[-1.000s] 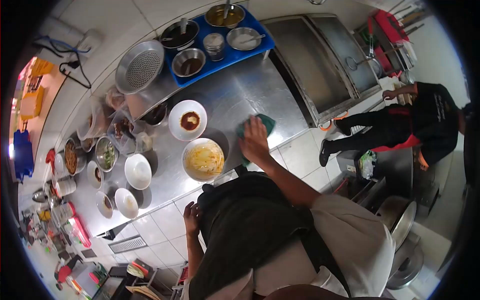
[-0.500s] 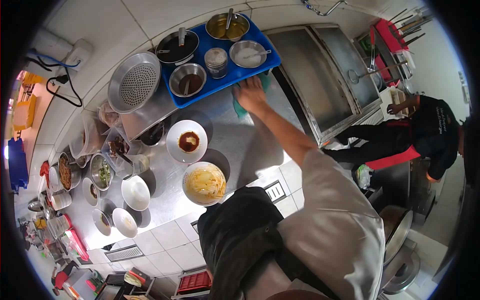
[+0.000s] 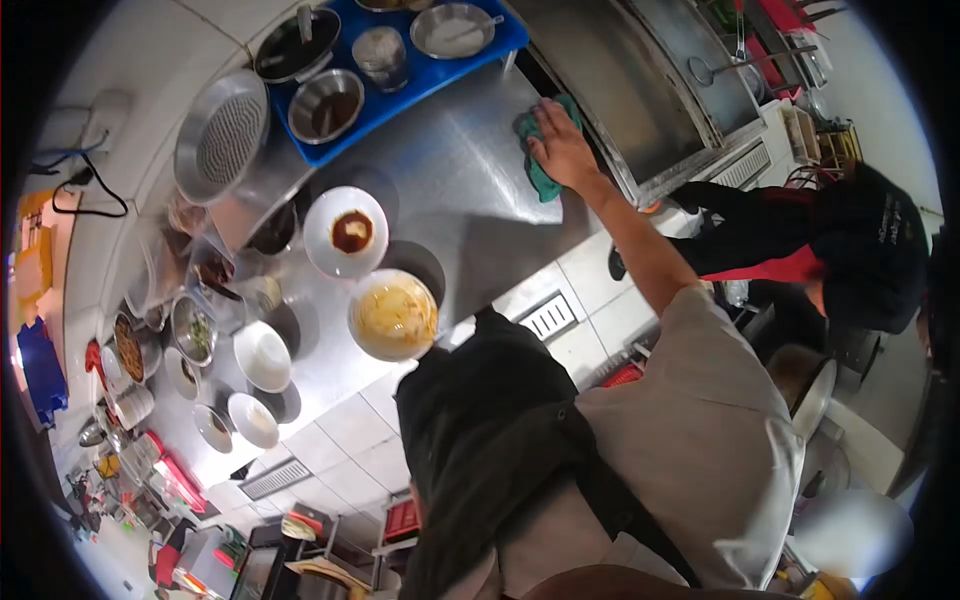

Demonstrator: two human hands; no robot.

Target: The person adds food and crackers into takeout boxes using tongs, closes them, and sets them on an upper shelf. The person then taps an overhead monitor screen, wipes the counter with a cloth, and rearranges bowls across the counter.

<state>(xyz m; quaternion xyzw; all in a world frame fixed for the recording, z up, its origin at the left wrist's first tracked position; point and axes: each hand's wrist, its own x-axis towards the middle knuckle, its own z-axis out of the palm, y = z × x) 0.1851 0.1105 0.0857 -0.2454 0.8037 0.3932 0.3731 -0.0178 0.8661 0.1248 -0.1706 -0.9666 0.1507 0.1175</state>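
Observation:
My right hand point(image 3: 562, 145) presses a bunched green cleaning cloth point(image 3: 538, 178) against the steel table point(image 3: 470, 150), near its right end beside the glass-topped unit. The fingers lie over the cloth, and the thumb sits apart on the left. My left hand is out of the picture. Left of the cloth, a white bowl with dark red sauce point(image 3: 345, 258) stands on the table. Closer to my body is a bowl with yellowish contents point(image 3: 393, 315).
A blue tray point(image 3: 425, 98) holds several bowls and a jar at the back. Beside it rests a perforated metal pan point(image 3: 222, 138). Small bowls, including an empty white one point(image 3: 263, 357), stand at left. A co-worker in black point(image 3: 860, 250) bends over at right.
My right hand has slid the cloth rightward along the table, away from the blue tray. The whole view has shifted, and the co-worker is bent lower.

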